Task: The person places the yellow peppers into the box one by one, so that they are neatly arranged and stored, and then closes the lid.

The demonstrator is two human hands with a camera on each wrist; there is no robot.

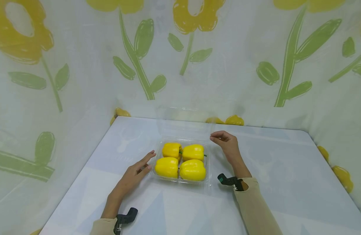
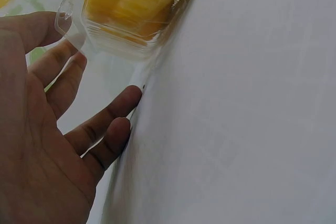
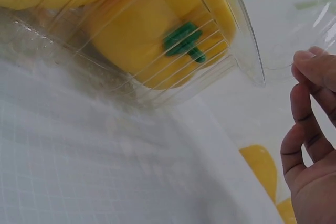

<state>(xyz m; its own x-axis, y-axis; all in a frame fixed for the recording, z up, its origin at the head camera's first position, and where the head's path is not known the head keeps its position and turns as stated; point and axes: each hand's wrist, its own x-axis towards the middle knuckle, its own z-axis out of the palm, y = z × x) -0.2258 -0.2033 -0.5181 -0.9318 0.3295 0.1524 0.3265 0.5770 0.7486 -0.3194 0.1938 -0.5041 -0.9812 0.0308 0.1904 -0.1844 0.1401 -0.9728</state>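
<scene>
A clear plastic clamshell container [image 1: 195, 182] holds several yellow bell peppers [image 1: 193, 170] laid in two rows. Its transparent lid [image 1: 184, 125] stands raised at the back. My left hand [image 1: 133, 174] is at the container's left side, fingers extended, with fingertips touching the rim. In the left wrist view, the thumb tip shows through the clear rim [image 2: 79, 38]. At the lid's right edge, my right hand [image 1: 228, 143] pinches the plastic between thumb and forefinger. The right wrist view shows green stems [image 3: 184, 40] through the ribbed side wall.
The container sits on a pale table [image 1: 286, 176] with a faint geometric pattern. Behind the table's back edge hangs a white curtain [image 1: 227, 71] printed with yellow flowers and green leaves. Both wrists wear a small black camera mount [image 1: 125, 217].
</scene>
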